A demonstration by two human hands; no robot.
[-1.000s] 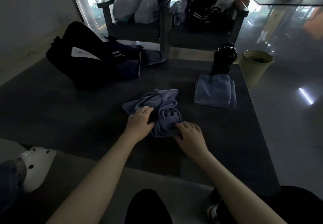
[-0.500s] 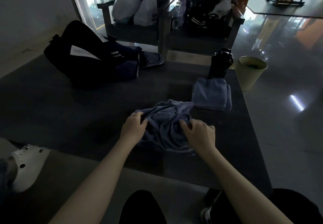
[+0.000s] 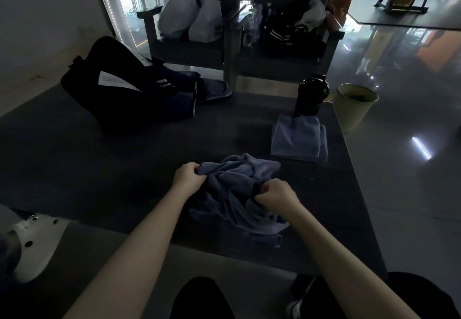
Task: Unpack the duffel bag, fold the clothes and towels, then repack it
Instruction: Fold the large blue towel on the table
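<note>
Evidently the folding step is in hand. Both hands are in the crumpled blue towel (image 3: 237, 194), which lies bunched on the dark table (image 3: 112, 174) between and under them. The left hand (image 3: 188, 178) has its fingers curled tight on a fold at the towel's far left edge. The right hand (image 3: 277, 194) is closed like a fist round a bunch of cloth on the right side. The towel looks soft and thick, perhaps microfibre; it is limp and heaped in deep wrinkles, with a loose flap trailing toward the person below the right hand. Next, I judge, the hands must find two corners and draw them apart to spread the cloth flat. Bunched like this, the corners are hidden, so some feeling along the hem is likely needed.

Beyond the right hand sits a stack of folded towels (image 3: 296, 139) in the same blue, squarish with soft rounded edges, so part of the folding looks done. Just behind it stands a black shaker bottle (image 3: 311, 94), smooth, cylindrical and lidded.

Well beyond the left hand lies the black duffel bag (image 3: 99, 99), slumped, with a white paper on it. Dark striped clothes (image 3: 172, 87) lie against its right side, apparently not yet folded. Off the table past the bottle, a pale round bin (image 3: 354, 109) stands on the glossy floor.
</note>
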